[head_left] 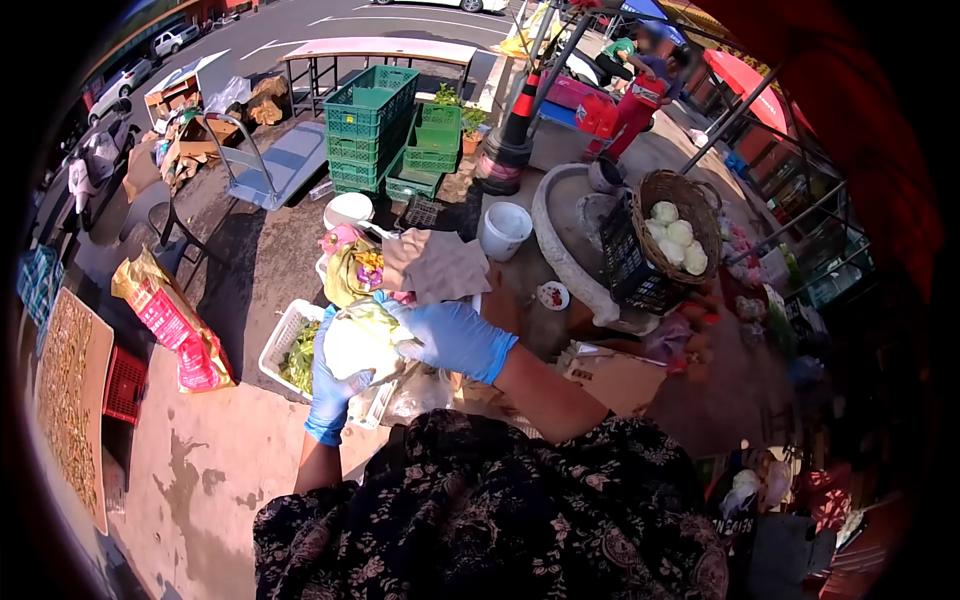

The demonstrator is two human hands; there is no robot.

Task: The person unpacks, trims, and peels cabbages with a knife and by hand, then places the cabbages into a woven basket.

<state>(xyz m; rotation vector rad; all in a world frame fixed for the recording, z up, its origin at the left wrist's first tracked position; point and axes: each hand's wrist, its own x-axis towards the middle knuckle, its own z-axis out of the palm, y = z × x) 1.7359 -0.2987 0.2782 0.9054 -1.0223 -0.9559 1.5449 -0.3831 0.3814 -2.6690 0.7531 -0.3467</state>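
Note:
A pale cabbage [360, 345] is held up in front of me between both hands. My left hand [332, 395], in a blue glove, grips its left and lower side. My right hand [458, 338], gloved the same way, closes on its right side; some fingertips are hidden behind leaves. Below and left of the cabbage stands a white plastic basket [272, 352] with green leaves [298, 358] in it. Just beyond my hands lie a brown cardboard piece [440, 265] and a yellowish bag [345, 272].
A wicker basket of cabbages [655, 185] rests on a black crate [628, 250] at right. White buckets [505, 232] and stacked green crates [370, 125] stand ahead. A pink-and-gold sack [180, 325] is at left. Two people [640, 95] are in the background.

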